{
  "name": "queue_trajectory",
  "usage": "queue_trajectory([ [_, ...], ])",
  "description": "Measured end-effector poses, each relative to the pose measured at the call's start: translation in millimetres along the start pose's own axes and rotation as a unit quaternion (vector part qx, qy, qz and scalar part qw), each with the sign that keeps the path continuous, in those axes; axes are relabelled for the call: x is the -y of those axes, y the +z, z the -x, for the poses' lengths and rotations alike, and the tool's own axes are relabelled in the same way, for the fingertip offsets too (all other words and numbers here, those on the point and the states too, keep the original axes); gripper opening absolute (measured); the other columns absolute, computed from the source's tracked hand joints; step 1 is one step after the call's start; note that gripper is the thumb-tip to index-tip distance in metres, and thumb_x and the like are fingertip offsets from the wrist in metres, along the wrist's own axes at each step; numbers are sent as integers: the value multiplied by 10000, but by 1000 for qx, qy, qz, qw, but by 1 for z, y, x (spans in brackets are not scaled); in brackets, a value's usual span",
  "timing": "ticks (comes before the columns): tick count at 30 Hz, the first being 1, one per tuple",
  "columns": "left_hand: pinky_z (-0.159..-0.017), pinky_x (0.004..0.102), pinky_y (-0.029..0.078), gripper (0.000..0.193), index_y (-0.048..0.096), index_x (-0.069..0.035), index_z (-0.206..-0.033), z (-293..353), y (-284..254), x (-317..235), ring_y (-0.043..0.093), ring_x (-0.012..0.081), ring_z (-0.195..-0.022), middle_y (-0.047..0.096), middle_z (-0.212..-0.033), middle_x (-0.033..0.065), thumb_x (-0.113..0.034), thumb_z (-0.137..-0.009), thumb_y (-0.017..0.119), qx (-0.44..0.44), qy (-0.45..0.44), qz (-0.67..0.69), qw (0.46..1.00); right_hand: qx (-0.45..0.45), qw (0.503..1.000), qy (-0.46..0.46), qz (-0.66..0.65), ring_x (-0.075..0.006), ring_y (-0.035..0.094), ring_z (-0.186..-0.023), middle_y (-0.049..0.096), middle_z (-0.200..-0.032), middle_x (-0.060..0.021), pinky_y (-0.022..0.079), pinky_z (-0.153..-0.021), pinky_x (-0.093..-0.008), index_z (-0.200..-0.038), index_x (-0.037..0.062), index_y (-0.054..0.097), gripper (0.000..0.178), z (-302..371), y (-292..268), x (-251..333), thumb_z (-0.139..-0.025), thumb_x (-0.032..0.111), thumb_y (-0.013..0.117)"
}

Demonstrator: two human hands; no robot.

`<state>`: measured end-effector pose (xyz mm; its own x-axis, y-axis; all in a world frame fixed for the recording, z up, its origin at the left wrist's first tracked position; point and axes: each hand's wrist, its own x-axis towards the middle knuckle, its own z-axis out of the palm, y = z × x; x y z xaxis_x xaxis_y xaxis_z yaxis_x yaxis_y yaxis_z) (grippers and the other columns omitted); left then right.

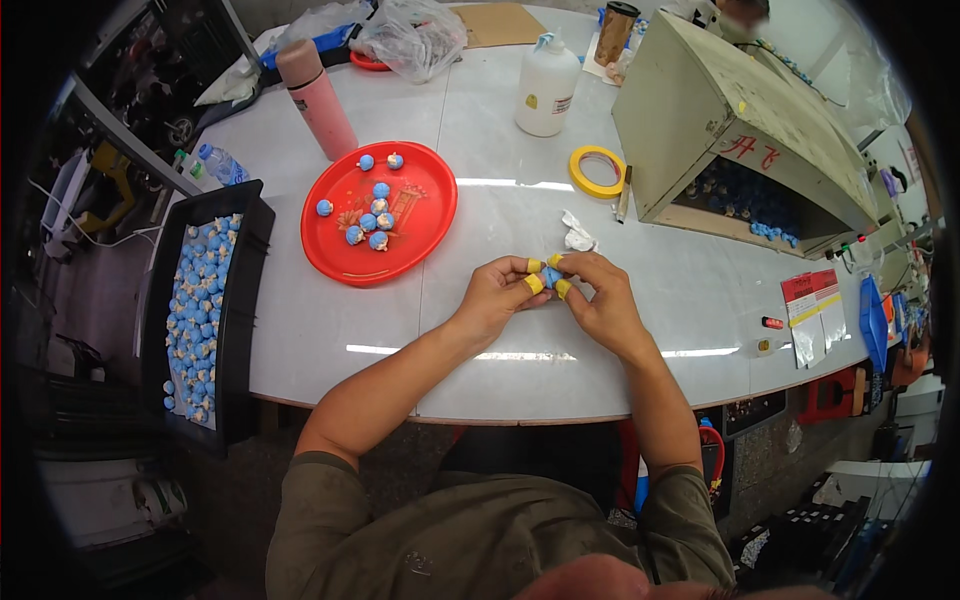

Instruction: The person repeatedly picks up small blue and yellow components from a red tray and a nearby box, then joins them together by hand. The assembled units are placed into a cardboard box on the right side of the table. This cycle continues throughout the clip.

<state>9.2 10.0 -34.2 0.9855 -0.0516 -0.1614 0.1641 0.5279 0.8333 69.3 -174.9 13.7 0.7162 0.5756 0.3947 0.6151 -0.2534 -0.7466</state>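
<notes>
Above the front part of the table, my left hand (494,298) and my right hand (606,302) meet fingertip to fingertip. Yellow wraps cover the thumb and a finger on each. Pinched between them is a small blue piece (551,277), mostly covered by the fingers, so its full shape cannot be made out. A crumpled white tissue (578,232) lies just beyond my hands. To the left, a red round tray (430,232) carries several small blue balls (379,206) with pale, cream-coloured parts.
A black bin (256,235) of similar balls stands at the table's left edge. Farther back are a pink bottle (322,105), a white squeeze bottle (547,95) and a yellow tape roll (580,180). At right, an open-fronted box (665,120) holds blue pieces; red-and-white packets (812,310) lie nearer.
</notes>
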Motion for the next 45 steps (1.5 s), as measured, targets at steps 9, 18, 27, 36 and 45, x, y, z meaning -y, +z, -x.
queue_trajectory([
  [9, -915, 295, 579, 219, 595, 22, -1159, 1, 0, -2, 666, 181, -1033, 653, -1140, 107, -102, -980, 620, 9, -12, -13, 1000, 10, 1000, -4, 15, -272, 674, -885, 690, -986, -137, 534, -792, -354, -1095, -2, 666, 369, -1, -3, 6, -740, -102, 648],
  [18, -931, 306, 572, 225, 592, 37, -1174, 2, 4, -3, 661, 185, -1046, 648, -1151, 111, -83, -985, 602, 6, 4, -7, 1000, -12, 998, 40, -53, -236, 677, -853, 685, -983, -149, 537, -770, -329, -1147, -31, 644, 377, 1, 4, -3, -774, -93, 646],
  [27, -934, 306, 569, 215, 605, 33, -1156, 2, -1, 1, 663, 185, -1042, 656, -1142, 113, -88, -979, 617, 16, 28, -30, 999, -3, 1000, 7, 5, -234, 683, -841, 681, -971, -143, 540, -764, -328, -1130, -32, 644, 350, 2, 3, 5, -784, -86, 655],
  [36, -817, 271, 584, 235, 588, -11, -1155, 3, 3, -9, 698, 174, -943, 682, -1063, 107, -186, -1000, 606, -20, -32, -27, 999, 58, 960, 199, -189, -95, 589, -776, 652, -872, -32, 477, -728, -236, -1076, -31, 653, 199, -1, 4, -8, -916, 88, 658],
  [45, -803, 288, 569, 309, 586, -36, -1167, 3, 3, -4, 687, 177, -934, 667, -1062, 96, -299, -1005, 598, -17, -71, -13, 997, 34, 923, 276, -266, -65, 595, -734, 638, -828, -28, 489, -645, -217, -960, 8, 615, 211, 4, 23, -20, -948, 209, 677],
])
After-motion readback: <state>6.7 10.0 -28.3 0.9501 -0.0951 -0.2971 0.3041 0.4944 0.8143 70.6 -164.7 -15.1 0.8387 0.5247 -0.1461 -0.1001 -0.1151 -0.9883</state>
